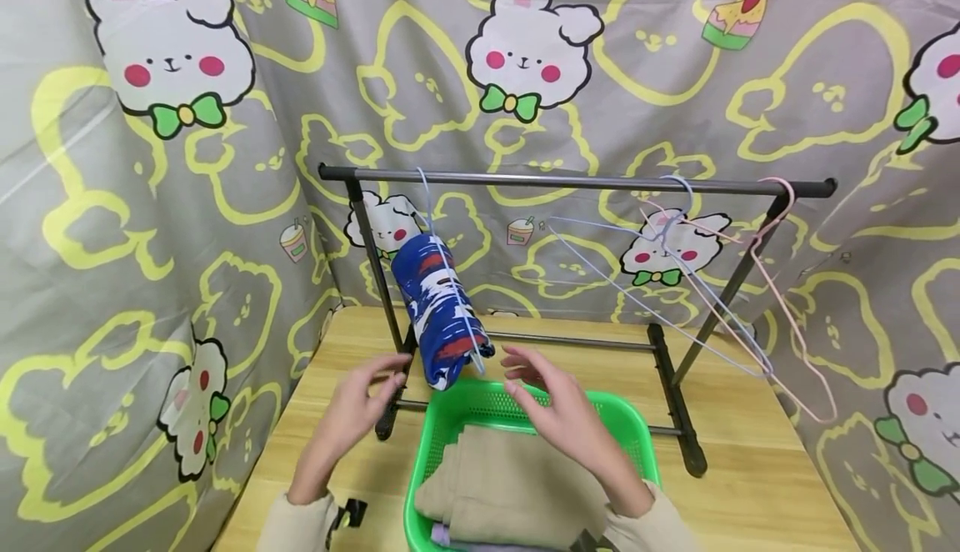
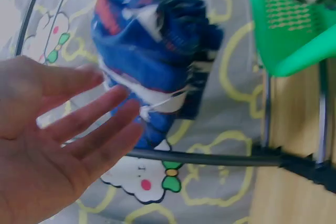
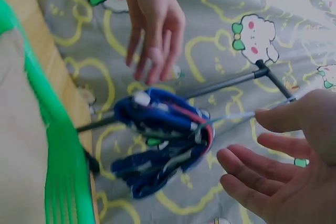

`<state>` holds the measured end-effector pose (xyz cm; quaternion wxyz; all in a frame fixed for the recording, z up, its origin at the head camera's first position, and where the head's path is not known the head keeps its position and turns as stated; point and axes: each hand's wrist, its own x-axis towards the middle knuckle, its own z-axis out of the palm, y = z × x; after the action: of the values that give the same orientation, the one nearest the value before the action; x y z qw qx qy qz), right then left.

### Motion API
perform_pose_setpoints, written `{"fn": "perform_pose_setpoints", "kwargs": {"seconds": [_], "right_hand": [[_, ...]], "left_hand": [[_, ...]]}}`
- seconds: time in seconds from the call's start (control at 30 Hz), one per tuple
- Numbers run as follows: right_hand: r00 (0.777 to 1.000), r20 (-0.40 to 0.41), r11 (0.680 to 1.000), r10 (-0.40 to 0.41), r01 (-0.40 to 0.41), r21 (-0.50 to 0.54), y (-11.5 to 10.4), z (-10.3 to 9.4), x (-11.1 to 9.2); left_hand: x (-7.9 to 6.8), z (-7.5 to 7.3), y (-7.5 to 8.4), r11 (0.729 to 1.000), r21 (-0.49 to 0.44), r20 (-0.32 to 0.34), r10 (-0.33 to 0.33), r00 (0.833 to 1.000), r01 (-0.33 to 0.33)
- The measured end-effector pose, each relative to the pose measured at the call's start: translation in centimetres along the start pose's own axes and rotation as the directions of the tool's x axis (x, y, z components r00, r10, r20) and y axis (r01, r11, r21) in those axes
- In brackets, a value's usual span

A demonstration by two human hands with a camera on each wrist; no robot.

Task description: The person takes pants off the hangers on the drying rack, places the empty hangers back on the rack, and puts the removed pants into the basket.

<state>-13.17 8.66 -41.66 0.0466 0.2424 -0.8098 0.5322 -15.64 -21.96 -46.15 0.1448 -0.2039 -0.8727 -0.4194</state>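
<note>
A blue garment with white and red patterning (image 1: pixel 435 302) hangs folded over a light-blue wire hanger (image 1: pixel 459 293), hooked near the left end of the rack's bar (image 1: pixel 555 178). My left hand (image 1: pixel 363 402) is just left of the garment's lower end, fingers loosely bent and holding nothing. On the other side, my right hand (image 1: pixel 558 406) hovers over the green basket's far part, its fingers spread toward the garment. In the right wrist view the cloth (image 3: pixel 163 119) shows between both hands, apart from the right fingers (image 3: pixel 247 166). The left wrist view shows the left palm (image 2: pixel 47 177) open before the cloth (image 2: pixel 152 61).
A green plastic basket (image 1: pixel 416 460) with folded beige cloth (image 1: pixel 517 481) and some purple fabric (image 1: pixel 487 545) stands on the wooden table (image 1: pixel 750 477). On the rack's right hang a blue hanger (image 1: pixel 615 285) and a pink hanger (image 1: pixel 795 335). Patterned curtains (image 1: pixel 315 102) enclose the table.
</note>
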Motion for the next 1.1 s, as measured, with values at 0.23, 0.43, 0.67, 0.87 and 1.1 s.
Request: {"fn": "perform_pose_setpoints", "kwargs": {"seconds": [0.23,0.43,0.67,0.87,1.1], "right_hand": [[0.998,0.018,0.969,0.055,-0.058,0.238,-4.2,0.6,2.1],[0.991,0.065,0.935,0.118,-0.133,0.328,-4.8,1.5,3.8],[0.980,0.146,0.878,0.132,-0.184,0.442,-5.3,3.1,5.2],[0.983,0.115,0.834,0.140,-0.180,0.522,-4.2,4.5,5.7],[0.975,0.035,0.807,0.219,-0.201,0.555,-2.6,5.0,5.6]], "left_hand": [[3.6,-2.4,0.0,1.000,0.009,-0.309,-0.008,0.951,0.012],[7.1,-3.0,-0.4,0.985,-0.143,-0.346,-0.144,0.927,0.099],[10.4,-3.0,-1.9,0.941,-0.289,-0.300,-0.262,0.917,0.174],[11.9,-3.2,-1.1,0.925,-0.336,-0.325,-0.291,0.900,0.178],[12.4,-3.6,-0.7,0.919,-0.350,-0.359,-0.310,0.881,0.181]]}}
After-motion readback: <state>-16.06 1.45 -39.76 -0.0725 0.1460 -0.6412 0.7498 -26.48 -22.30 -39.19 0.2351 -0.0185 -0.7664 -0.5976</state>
